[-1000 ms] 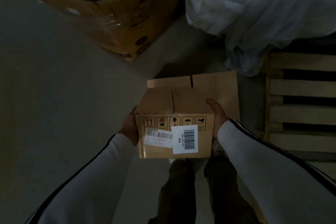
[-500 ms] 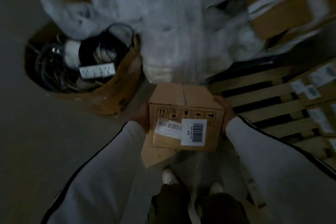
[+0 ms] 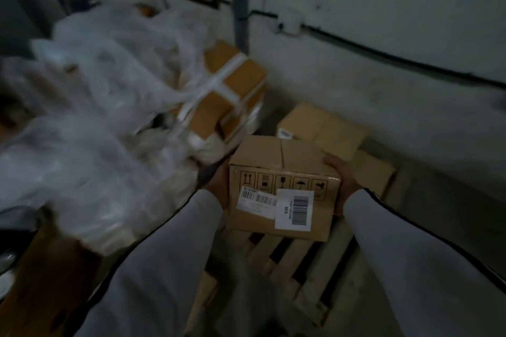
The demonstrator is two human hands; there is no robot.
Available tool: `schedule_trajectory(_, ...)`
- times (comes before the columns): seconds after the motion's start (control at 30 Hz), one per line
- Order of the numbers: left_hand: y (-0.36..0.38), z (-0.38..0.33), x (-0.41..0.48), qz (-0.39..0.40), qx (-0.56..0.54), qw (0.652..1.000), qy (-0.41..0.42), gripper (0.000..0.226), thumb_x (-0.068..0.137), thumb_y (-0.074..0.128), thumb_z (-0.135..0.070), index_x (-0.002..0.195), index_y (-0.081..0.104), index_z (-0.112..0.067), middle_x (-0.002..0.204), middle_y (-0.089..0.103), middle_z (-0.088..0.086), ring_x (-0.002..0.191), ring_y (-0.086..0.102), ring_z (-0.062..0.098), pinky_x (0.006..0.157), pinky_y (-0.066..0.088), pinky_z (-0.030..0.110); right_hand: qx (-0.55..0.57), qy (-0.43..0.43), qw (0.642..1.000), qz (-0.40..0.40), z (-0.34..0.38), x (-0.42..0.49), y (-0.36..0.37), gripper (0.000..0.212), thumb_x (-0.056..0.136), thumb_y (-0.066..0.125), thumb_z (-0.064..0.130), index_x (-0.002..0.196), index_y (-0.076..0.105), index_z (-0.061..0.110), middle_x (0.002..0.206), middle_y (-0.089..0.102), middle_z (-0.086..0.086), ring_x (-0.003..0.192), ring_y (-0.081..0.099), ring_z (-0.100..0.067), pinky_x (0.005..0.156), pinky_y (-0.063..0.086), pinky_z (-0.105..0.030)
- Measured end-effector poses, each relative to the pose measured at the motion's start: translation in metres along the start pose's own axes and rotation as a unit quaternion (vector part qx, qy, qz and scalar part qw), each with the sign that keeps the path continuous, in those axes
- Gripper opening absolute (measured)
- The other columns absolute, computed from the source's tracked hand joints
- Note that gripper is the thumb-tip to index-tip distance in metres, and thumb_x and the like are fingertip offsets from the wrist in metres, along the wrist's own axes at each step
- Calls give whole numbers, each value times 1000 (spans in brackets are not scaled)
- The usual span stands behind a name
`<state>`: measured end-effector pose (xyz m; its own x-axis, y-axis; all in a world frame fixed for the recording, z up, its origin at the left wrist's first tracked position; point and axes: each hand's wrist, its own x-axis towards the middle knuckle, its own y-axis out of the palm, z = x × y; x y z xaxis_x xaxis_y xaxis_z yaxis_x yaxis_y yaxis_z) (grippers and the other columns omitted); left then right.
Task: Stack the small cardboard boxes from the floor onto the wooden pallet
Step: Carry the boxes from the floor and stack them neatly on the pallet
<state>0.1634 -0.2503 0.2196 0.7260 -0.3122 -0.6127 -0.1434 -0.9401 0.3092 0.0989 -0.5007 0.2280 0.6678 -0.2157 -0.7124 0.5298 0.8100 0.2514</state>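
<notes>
I hold a small cardboard box (image 3: 282,169) with barcode labels and handling symbols in front of me, in the air above the wooden pallet (image 3: 295,268). My left hand (image 3: 217,186) presses against its left side and my right hand (image 3: 342,178) grips its right side. Behind it, two small cardboard boxes (image 3: 320,126) sit side by side on the pallet's far end near the wall, and another box (image 3: 372,172) lies just right of the held one.
A heap of clear plastic wrap (image 3: 95,117) covers goods on the left, with taped brown boxes (image 3: 227,90) on top. A large open cardboard box (image 3: 41,268) stands at the lower left. A grey wall (image 3: 383,22) with pipes bounds the back.
I have lifted the box from the floor stack and turned right toward the pallet. The view swung from the floor to the pallet and wall.
</notes>
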Motion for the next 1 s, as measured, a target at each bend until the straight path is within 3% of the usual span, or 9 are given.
schedule_trajectory(0.1,79,-3,26,69,31,997,-26,54,93,54,-63,82,72,-13,79,67,10,68,64,29,67,55,39,54,-25,997,-43,33,-3,-71,51,80,71,51,109,67,9,80,76,-17,82,68,-34,73,55,-43)
schedule_trajectory(0.23,146,-1,81,67,57,996,-28,60,79,66,-73,105,77,-20,110,73,13,101,69,34,83,56,45,96,-47,991,-87,57,5,-136,47,82,70,45,113,64,10,81,76,-19,86,67,-38,75,56,-47)
schedule_trajectory(0.33,196,2,112,94,101,990,-32,42,92,59,-56,88,80,-20,91,78,9,80,75,24,74,59,34,131,-34,985,-109,71,21,-173,47,84,67,41,118,62,9,97,73,-22,91,67,-40,78,56,-50)
schedule_trajectory(0.37,210,3,122,96,116,988,-33,42,92,60,-56,95,79,-19,87,78,8,77,76,23,73,60,34,137,-30,983,-122,74,30,-184,52,81,68,41,122,62,9,104,72,-23,96,67,-42,83,55,-53)
schedule_trajectory(0.43,233,4,154,110,117,983,-86,68,76,72,-70,122,71,-19,104,77,14,95,75,34,92,57,50,161,-19,977,-136,86,51,-203,63,73,71,40,128,60,10,117,69,-25,103,65,-45,83,55,-57)
schedule_trajectory(0.5,254,-1,192,105,113,983,-98,72,74,74,-70,126,68,-22,114,74,16,107,69,40,101,50,59,172,-20,973,-150,100,71,-216,67,70,70,36,131,59,12,123,65,-27,103,63,-46,77,56,-54)
schedule_trajectory(0.63,305,-22,262,127,152,972,-127,38,95,59,-49,118,69,-20,100,78,11,104,69,35,93,55,47,178,-17,967,-179,147,112,-231,48,85,54,27,131,58,11,119,64,-26,97,63,-43,68,55,-47)
schedule_trajectory(0.93,384,-63,372,170,184,957,-148,40,95,57,-46,118,68,-16,105,76,14,98,69,34,75,57,38,159,-3,956,-245,240,188,-258,26,92,54,26,110,62,10,94,65,-19,82,62,-37,66,51,-41)
schedule_trajectory(1.0,396,-63,390,177,194,953,-152,40,97,56,-43,122,67,-14,115,73,17,106,67,36,84,58,43,140,10,958,-250,249,204,-270,33,91,61,32,117,61,11,101,65,-20,88,63,-39,70,52,-43)
